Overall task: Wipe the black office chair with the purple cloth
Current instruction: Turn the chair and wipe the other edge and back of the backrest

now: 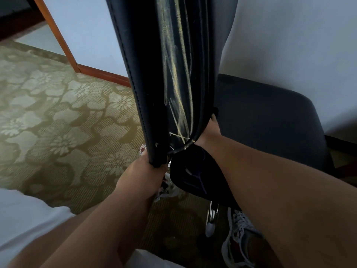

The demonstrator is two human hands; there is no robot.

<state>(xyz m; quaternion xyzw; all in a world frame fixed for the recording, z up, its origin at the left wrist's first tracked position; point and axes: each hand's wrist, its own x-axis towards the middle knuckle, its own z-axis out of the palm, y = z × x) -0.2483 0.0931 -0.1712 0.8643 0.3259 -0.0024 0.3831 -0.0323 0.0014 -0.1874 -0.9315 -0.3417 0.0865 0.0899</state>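
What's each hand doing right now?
Left hand: closed on the chair backrest top edge.
Right hand: on the backrest's other side, purple cloth under the wrist; grip hidden.

Both bare forearms reach forward and down from the lower edge of the view. The left hand (146,167) is curled closed around the near bottom corner of the chair backrest (173,74), knuckles up, thumb side tucked under the edge. The right hand (209,132) lies further in, at the backrest's lower right edge, its fingers (213,118) pointing up behind the edge and mostly hidden, with the dark purple cloth (193,175) hanging beneath its wrist.
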